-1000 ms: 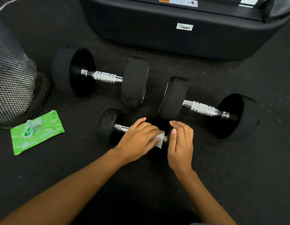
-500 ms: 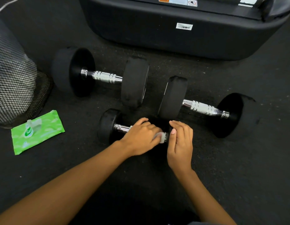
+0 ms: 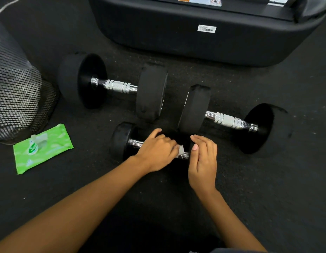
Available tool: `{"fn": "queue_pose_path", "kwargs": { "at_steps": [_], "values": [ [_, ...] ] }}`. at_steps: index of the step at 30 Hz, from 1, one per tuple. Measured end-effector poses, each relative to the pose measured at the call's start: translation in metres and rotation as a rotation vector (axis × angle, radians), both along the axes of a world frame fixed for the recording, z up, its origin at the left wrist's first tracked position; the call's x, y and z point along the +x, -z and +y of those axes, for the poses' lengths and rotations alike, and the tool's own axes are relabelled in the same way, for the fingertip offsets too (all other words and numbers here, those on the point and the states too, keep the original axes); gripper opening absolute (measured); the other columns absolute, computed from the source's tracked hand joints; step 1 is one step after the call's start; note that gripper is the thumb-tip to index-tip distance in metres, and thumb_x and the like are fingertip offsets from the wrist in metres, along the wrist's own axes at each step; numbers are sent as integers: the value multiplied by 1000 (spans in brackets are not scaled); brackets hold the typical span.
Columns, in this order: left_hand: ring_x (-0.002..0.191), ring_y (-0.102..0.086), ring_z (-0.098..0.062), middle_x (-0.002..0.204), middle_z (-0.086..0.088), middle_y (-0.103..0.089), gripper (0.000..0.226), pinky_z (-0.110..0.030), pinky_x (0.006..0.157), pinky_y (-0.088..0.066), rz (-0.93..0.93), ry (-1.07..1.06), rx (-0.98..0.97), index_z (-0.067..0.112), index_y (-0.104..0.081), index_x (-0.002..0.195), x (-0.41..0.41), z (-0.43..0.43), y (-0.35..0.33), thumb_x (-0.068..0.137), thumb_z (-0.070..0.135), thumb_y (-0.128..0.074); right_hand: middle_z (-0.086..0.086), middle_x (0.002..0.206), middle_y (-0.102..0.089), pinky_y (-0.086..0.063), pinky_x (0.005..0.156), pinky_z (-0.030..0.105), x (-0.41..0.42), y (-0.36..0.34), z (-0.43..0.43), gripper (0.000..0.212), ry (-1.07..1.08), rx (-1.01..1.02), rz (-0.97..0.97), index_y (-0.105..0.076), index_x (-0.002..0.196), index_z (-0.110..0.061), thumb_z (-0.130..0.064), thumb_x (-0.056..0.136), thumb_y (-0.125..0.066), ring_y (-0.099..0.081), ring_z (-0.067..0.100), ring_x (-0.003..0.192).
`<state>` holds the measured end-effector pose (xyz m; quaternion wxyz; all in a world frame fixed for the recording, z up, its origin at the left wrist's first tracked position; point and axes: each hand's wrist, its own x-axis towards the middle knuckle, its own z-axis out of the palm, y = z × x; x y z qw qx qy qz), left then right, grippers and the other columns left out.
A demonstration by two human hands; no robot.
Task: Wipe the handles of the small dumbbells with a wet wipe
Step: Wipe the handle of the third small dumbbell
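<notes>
left hand (image 3: 156, 151) barely shifted, wipe (image 3: 180, 151) kept clenched round small dumbbell handle (image 3: 136, 143); axis runs left-right, rt end nearest right hand (image 3: 203, 161), held flat, nothing gripped.

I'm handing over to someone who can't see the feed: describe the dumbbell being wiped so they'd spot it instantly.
In front of the black machine base lie two large dumbbells. Nearer the person, below the gap between them, lies the small dumbbell. It is far smaller than both, and the left hand grips a white wipe on its handle.
</notes>
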<state>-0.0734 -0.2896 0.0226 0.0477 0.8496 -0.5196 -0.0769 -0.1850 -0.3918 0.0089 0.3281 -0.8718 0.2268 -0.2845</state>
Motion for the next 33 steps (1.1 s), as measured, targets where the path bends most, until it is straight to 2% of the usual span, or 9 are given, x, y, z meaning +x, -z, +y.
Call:
{"fn": "queue_pose_path", "kwargs": {
  "at_steps": [2, 5, 9, 12, 17, 21, 25, 28, 33],
  "values": [
    [101, -57, -19, 101, -3, -67, 52, -32, 108, -11, 32, -59, 18, 15, -63, 102, -3, -8, -2, 97, 37, -16, 5, 113, -59, -35, 96, 18, 0, 0, -1, 37, 2, 3, -1, -59, 115, -5, -21, 97, -31, -43, 8, 112],
    [95, -60, -23, 95, -5, -69, 64, -32, 106, -15, 64, -29, -55, 13, -66, 100, -13, -11, 1, 90, 40, -9, 5, 113, -59, -33, 97, 16, 1, 1, -1, 37, 0, 4, 0, -60, 114, -5, -21, 97, -31, -42, 6, 112],
    [103, -60, -15, 109, 2, -67, 42, -31, 107, -21, 72, 90, -192, 16, -61, 116, -9, 12, 12, 93, 38, -34, 5, 114, -59, -35, 97, 19, -1, 1, 0, 37, -2, 9, -9, -60, 115, -4, -22, 97, -31, -43, 7, 113],
    [107, -57, -11, 114, 6, -64, 39, -31, 107, -24, 70, 152, -245, 19, -59, 121, 0, 24, 12, 90, 38, -45, 4, 114, -59, -36, 96, 20, -1, -1, 0, 36, -6, 1, -6, -59, 115, -5, -21, 97, -32, -44, 8, 113],
    [98, -62, -15, 102, 6, -69, 43, -28, 105, -19, 151, 13, -243, 24, -66, 111, -3, 14, 5, 89, 48, -38, 5, 114, -59, -35, 97, 20, 1, 0, 0, 37, 7, 18, 0, -59, 115, -6, -22, 97, -31, -44, 8, 113],
    [94, -64, -15, 101, 5, -70, 43, -30, 103, -21, 135, 65, -238, 21, -66, 112, -5, 10, 8, 88, 44, -39, 5, 114, -59, -35, 97, 18, 0, -1, 0, 37, -2, 4, 1, -59, 115, -6, -22, 97, -31, -43, 8, 114],
    [109, -57, -10, 119, 10, -63, 50, -28, 107, -15, 146, 147, -171, 27, -55, 127, 11, 26, 9, 87, 51, -38, 4, 115, -58, -36, 97, 21, -2, -2, 1, 37, -11, 3, 11, -59, 115, -5, -21, 97, -32, -44, 10, 113],
    [113, -54, -7, 124, 13, -60, 61, -27, 107, -11, 229, 63, -37, 39, -48, 129, 23, 26, -4, 78, 66, -31, 3, 116, -58, -36, 97, 21, -1, -2, 0, 37, -5, 6, 25, -59, 116, -7, -22, 97, -31, -42, 6, 114],
    [109, -54, -14, 119, 9, -63, 47, -26, 101, -26, 369, -47, 97, 35, -52, 126, 30, 12, -17, 82, 52, -59, 2, 116, -58, -34, 97, 19, 0, -3, -2, 38, -12, -1, 52, -58, 117, -8, -24, 97, -31, -40, 2, 114]
  ]
}}
